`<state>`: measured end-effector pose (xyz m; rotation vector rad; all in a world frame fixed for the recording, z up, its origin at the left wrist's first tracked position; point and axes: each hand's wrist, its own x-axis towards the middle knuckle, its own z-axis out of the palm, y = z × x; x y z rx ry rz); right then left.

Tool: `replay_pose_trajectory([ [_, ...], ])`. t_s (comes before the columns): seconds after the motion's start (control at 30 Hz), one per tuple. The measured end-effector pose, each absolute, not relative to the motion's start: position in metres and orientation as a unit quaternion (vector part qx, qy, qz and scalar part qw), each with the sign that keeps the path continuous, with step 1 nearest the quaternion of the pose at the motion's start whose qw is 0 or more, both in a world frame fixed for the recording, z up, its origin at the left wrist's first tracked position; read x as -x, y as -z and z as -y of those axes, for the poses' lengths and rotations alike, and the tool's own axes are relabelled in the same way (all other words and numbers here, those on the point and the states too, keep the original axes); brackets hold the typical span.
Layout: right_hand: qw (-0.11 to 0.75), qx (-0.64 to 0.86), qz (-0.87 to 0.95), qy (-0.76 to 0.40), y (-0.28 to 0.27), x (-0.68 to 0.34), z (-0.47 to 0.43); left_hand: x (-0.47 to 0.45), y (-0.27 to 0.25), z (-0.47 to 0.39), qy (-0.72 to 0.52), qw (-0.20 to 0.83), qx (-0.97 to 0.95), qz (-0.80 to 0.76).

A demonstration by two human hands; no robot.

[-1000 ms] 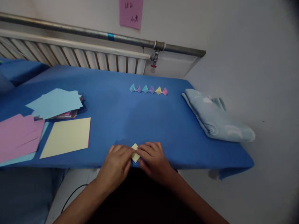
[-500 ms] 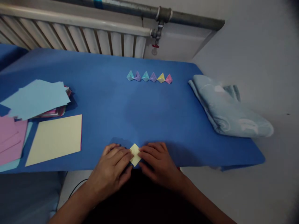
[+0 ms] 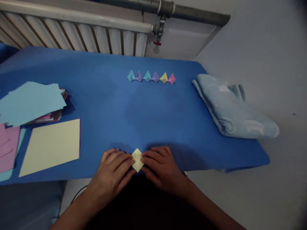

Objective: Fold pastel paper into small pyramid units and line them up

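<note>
A small folded square of yellow paper (image 3: 137,160) lies between my hands near the table's front edge, one corner pointing away from me. My left hand (image 3: 112,172) holds its left corner with the fingertips. On the opposite corner, the fingers of my right hand (image 3: 161,164) grip in the same way. My fingertips hide both side corners. Farther back stands a row of small folded paper pieces (image 3: 155,77) in light blue, purple, yellow and pink.
At the left are a stack of light blue sheets (image 3: 31,102), pink sheets (image 3: 9,150) and a larger yellow sheet (image 3: 51,145). A folded blanket (image 3: 235,111) rests at the right on the blue-covered table (image 3: 100,105). Behind are a radiator (image 3: 100,38) and a pipe (image 3: 199,16).
The view has shifted slightly, so the things on the table appear a little farther left. Both hands keep hold of the yellow paper with almost no change.
</note>
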<state>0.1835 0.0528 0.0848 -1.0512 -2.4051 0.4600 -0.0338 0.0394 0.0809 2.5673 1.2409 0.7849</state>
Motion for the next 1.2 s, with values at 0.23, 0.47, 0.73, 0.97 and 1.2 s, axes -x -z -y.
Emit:
replay_pose_trajectory([
  [0.23,0.257,0.402,0.862,-0.173,-0.084,-0.18,-0.054,0.033,-0.078,-0.044,-0.284,0.118,-0.854,-0.42],
  [0.47,0.272,0.44,0.837,-0.178,-0.084,-0.178,-0.053,0.029,-0.077,-0.045,-0.263,0.129,-0.837,-0.463],
  [0.73,0.273,0.476,0.81,-0.21,-0.088,-0.172,-0.054,0.026,-0.076,-0.048,-0.246,0.149,-0.815,-0.503],
  [0.97,0.278,0.491,0.796,-0.219,-0.089,-0.17,-0.054,0.024,-0.076,-0.049,-0.247,0.126,-0.808,-0.519],
  [1.2,0.287,0.502,0.786,-0.22,-0.089,-0.168,-0.055,0.022,-0.073,-0.05,-0.244,0.11,-0.806,-0.528],
])
